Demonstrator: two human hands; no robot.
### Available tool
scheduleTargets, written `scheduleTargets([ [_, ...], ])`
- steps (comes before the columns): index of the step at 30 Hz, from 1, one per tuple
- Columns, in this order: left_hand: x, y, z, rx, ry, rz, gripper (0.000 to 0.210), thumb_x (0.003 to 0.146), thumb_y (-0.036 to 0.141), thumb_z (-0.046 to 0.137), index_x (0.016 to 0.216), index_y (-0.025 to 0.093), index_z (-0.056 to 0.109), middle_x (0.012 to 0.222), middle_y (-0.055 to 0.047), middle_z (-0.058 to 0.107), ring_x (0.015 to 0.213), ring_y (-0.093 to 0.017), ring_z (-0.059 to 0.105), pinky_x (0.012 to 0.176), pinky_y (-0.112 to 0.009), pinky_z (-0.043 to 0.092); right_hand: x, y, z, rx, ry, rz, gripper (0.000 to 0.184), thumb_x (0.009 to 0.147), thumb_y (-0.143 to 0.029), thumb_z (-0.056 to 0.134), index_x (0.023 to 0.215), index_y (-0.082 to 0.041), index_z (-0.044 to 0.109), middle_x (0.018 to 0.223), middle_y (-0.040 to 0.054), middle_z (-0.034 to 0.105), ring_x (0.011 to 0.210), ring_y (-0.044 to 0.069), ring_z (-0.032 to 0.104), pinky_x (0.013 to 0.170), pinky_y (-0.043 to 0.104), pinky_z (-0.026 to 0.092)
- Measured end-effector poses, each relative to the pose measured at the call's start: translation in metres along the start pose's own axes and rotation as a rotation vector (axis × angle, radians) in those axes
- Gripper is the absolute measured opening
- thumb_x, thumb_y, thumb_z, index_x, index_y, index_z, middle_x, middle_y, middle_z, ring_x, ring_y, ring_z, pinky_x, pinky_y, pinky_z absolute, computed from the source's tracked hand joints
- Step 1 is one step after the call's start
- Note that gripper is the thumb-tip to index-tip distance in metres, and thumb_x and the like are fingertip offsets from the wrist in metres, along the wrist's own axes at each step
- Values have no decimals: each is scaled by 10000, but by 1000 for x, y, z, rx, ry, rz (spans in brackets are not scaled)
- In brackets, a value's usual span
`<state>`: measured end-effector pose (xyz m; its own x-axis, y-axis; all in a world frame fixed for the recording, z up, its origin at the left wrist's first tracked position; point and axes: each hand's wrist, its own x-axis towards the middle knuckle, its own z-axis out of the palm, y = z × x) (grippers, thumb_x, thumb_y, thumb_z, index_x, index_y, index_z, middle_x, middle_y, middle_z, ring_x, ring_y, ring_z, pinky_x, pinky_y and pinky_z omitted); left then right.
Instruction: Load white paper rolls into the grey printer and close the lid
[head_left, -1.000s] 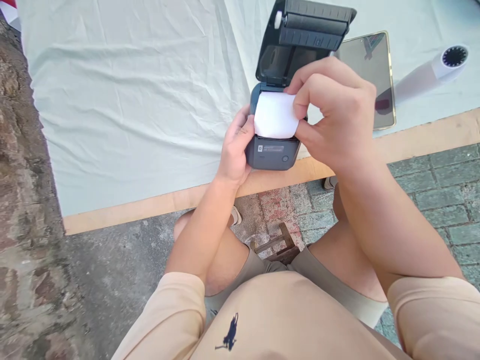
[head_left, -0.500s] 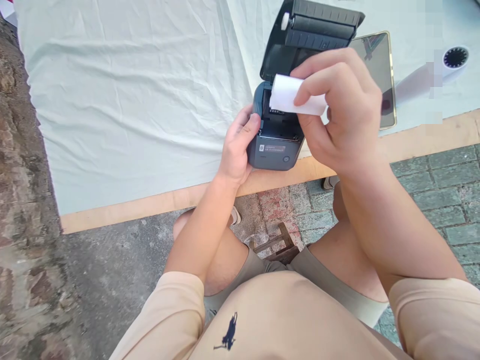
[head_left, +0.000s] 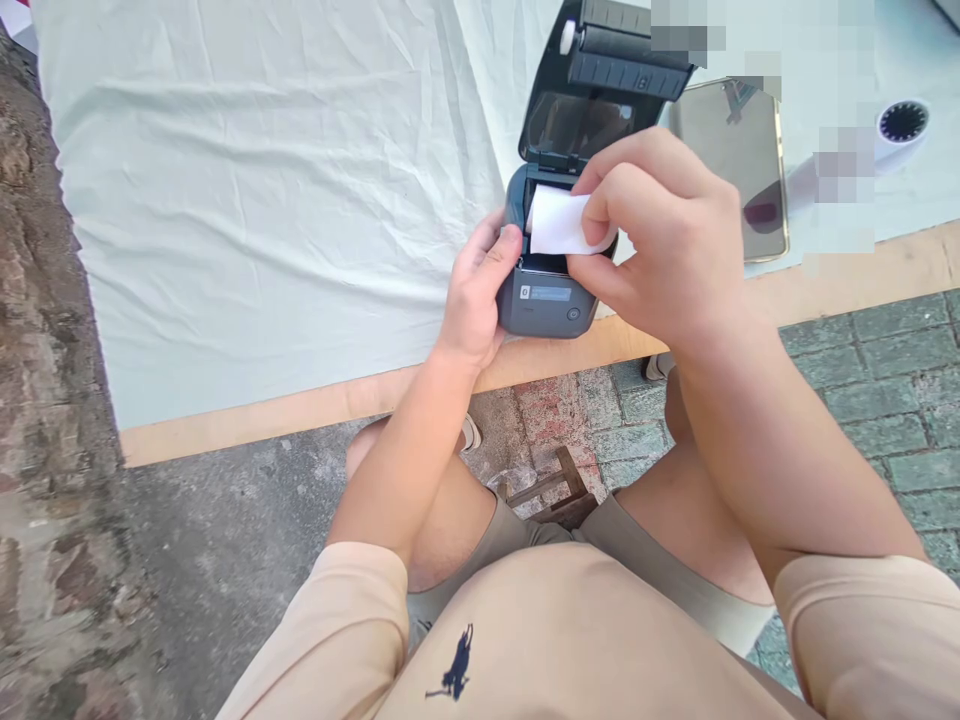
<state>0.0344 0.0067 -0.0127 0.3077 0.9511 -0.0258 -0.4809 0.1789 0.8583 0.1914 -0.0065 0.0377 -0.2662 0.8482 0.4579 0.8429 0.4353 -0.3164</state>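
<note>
A dark grey portable label printer (head_left: 547,318) lies at the table's near edge with its lid (head_left: 577,125) swung up. Its roller and a clear window show on the lid's inside. My left hand (head_left: 476,285) grips the printer's left side, thumb on the rim. A white paper roll (head_left: 559,222) sits at the mouth of the printer's compartment, its right end covered by my fingers. My right hand (head_left: 660,235) is closed on that roll from the right. How deep the roll rests inside is hidden.
A phone or tablet (head_left: 731,165) in a pale-edged case lies right of the printer. Beyond it is a white cylindrical object (head_left: 900,130) with a dark round end, partly blurred out. A pale cloth (head_left: 262,220) covers the table. Below stands a wooden stool (head_left: 566,490) between my legs.
My right hand has lowered the paper roll from above the printer into its compartment opening. The raised lid has shifted slightly left. My left hand keeps its hold.
</note>
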Motion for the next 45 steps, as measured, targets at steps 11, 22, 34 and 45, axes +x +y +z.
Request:
scheduleTargets([
  [11, 1, -2, 0, -7, 32, 12, 162, 915, 323, 483, 882, 200, 584, 821, 14, 658, 1293, -175, 539, 1129, -343, 418, 4, -6, -4, -88, -130, 161, 120, 796, -166, 510, 871, -256, 535, 872, 1, 682, 778, 180, 602, 781, 338, 427],
  [22, -3, 0, 4, 25, -16, 32, 152, 923, 276, 461, 907, 197, 590, 867, 9, 646, 1252, -177, 569, 1078, -341, 468, 8, -15, -26, -189, -349, 167, 26, 813, -193, 496, 801, -211, 480, 912, 22, 661, 832, 210, 596, 788, 368, 368],
  [34, -4, -4, 0, 89, -41, 72, 181, 913, 342, 486, 949, 198, 589, 917, 15, 631, 1102, -157, 634, 1006, -301, 489, 4, -19, -24, -162, -265, 256, 109, 746, -120, 485, 728, -226, 467, 929, -35, 696, 775, 176, 598, 854, 347, 411],
  [45, -3, 0, 3, 59, -9, 18, 207, 908, 382, 451, 896, 203, 553, 935, -17, 626, 1265, -195, 533, 1058, -343, 460, 0, -13, -15, -48, -186, 119, 181, 877, -325, 512, 745, -250, 611, 923, -4, 704, 960, 231, 610, 806, 424, 346],
])
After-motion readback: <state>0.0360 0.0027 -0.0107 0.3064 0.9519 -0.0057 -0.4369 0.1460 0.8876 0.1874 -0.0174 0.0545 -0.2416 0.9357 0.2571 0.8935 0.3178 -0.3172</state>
